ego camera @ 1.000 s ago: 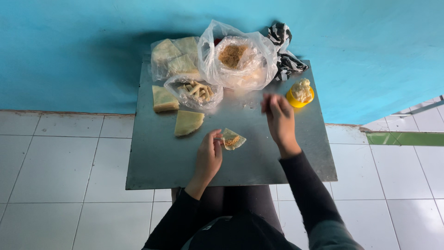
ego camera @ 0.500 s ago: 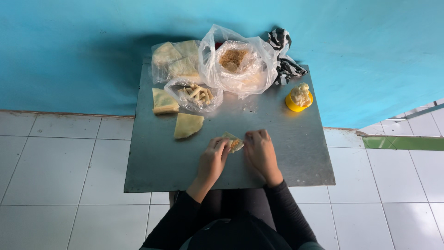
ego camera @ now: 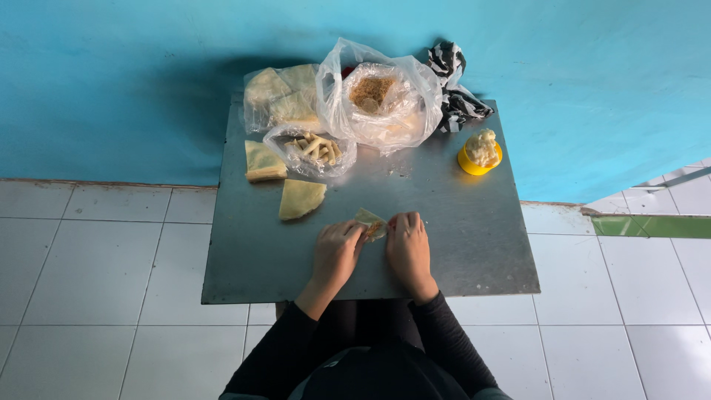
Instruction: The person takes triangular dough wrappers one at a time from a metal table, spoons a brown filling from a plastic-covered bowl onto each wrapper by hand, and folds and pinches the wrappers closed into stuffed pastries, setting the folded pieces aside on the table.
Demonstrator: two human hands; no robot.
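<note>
Fingers of both hands meet on one small pastry wrapper (ego camera: 369,222), which lies flat on the grey metal table (ego camera: 459,244), near the middle and close to the person's edge. The left hand (ego camera: 335,253) comes from the left side and its fingertips press on the left part of the wrapper. The right hand (ego camera: 408,248) comes from the right side and its fingertips pinch the right edge, where a little brown filling shows. So the wrapper lies just in front of both hands, between the two sets of fingertips, and neither hand is clearly nearer. Its pale free corner points away from the person, toward the wall, and a little to the left. Whether the fold is already closed under the fingers, I cannot tell, because the fingers cover it.

Farther from the hands, to the left, a folded yellowish wrapper (ego camera: 300,198) lies alone, and behind it a small stack of wrappers (ego camera: 264,161). At the far edge stand clear plastic bags: one with rolled pieces (ego camera: 315,150), one with more wrappers (ego camera: 281,100), one big with brown filling (ego camera: 378,96). A yellow cup (ego camera: 479,153) with pale paste stands well apart on the right.
</note>
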